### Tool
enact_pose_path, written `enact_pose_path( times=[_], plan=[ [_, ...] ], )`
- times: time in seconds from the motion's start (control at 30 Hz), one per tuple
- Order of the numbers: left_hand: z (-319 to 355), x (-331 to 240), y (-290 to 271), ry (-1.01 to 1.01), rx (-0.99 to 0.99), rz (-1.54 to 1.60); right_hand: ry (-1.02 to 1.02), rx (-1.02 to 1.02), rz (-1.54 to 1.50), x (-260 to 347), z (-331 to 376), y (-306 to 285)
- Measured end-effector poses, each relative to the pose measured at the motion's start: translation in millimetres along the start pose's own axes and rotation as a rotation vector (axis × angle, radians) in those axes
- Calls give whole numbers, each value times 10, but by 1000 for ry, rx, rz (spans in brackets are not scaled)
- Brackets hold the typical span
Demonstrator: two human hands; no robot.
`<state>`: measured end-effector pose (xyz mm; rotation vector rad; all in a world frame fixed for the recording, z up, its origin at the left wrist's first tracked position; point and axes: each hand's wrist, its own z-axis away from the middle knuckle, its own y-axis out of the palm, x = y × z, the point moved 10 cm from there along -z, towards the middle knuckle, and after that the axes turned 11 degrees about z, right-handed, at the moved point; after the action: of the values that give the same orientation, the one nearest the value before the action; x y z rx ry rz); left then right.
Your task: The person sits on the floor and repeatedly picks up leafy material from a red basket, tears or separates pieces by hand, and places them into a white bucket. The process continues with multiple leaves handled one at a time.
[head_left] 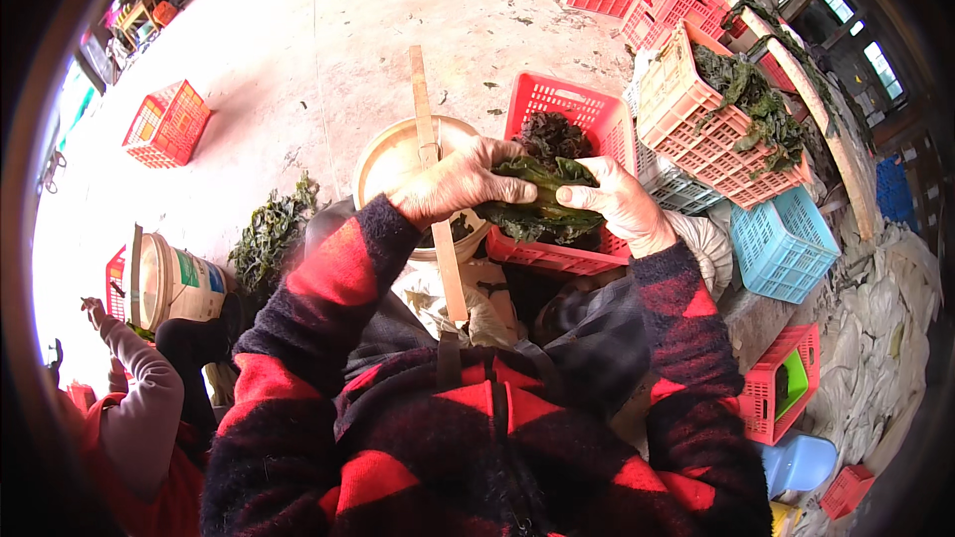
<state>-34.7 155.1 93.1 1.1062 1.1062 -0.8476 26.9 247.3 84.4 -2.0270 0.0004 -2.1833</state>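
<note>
Between my two hands is a bunch of dark green, wet-looking seaweed (542, 201). My left hand (453, 182) grips its left end, thumb on top. On the other end my right hand (625, 207) is closed, with the thumb pressed over the leaves. The bunch is above a red plastic crate (619, 124), and darker seaweed (553, 134) lies inside that crate. Left of it stands a pale round bucket (376, 164), partly covered by my left hand and sleeve. A long wooden slat (422, 89) runs across the bucket toward my lap.
A seaweed heap (271, 239) lies on the floor at left, near another person's sleeve (149, 403) and a white bucket (184, 283). Stacked at right are a pale orange crate (696, 134) full of seaweed and a light blue crate (788, 249). One red crate (167, 126) stands far left.
</note>
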Motion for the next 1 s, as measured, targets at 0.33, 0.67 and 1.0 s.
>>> enact_pose_path(
  times=[0.33, 0.67, 1.0],
  plan=[
    [8, -394, 361, 180, 291, -588, 106, 136, 210, 298, 302, 23],
    [-137, -251, -3, 168, 1, -71, -74, -310, 82, 321, 309, -450],
    [-261, -10, -860, 346, -425, 282, -116, -845, 97, -344, 593, -1396]
  ],
)
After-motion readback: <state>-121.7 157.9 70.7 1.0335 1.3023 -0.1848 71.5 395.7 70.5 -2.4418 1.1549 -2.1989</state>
